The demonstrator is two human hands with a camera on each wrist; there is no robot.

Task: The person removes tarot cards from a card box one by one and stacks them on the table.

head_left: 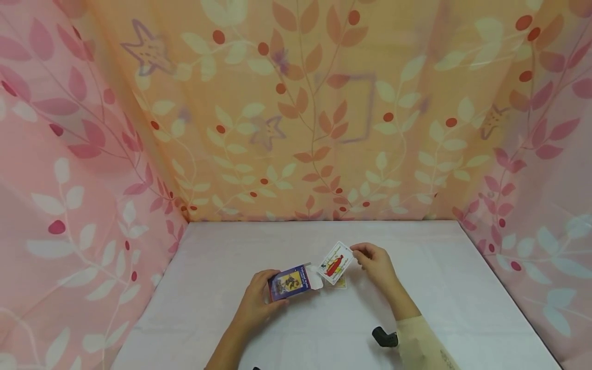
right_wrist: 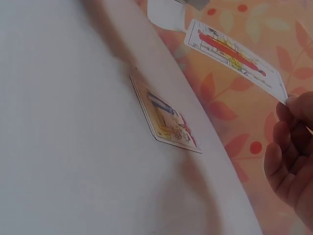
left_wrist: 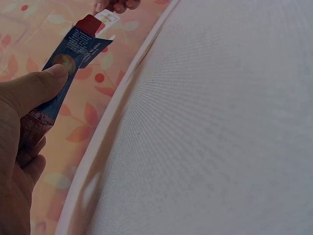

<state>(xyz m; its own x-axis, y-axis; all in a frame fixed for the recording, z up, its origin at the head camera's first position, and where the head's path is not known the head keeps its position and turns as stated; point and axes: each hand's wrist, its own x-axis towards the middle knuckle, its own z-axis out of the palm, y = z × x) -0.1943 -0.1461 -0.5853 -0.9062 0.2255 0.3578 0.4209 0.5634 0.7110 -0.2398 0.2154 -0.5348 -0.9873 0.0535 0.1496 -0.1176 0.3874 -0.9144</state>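
Observation:
My left hand (head_left: 257,300) grips a purple-blue card box (head_left: 288,283), thumb along one narrow side in the left wrist view. The box's white flap (head_left: 315,277) stands open towards the right. Between thumb and fingers, my right hand (head_left: 376,264) pinches one corner of a picture card (head_left: 336,263) with a red-robed figure. That card is held up in the air, its far end close to the flap. Below it, a second picture card (right_wrist: 166,120) lies face up on the table, partly covered by the held card in the head view. How many cards remain inside the box is hidden.
A white cloth covers the table (head_left: 194,308). Leaf-patterned curtains (head_left: 296,113) close in its back and both sides. Beside the right sleeve is a black curved object (head_left: 385,337), probably part of the wrist camera gear. A small dark thing shows at the bottom edge.

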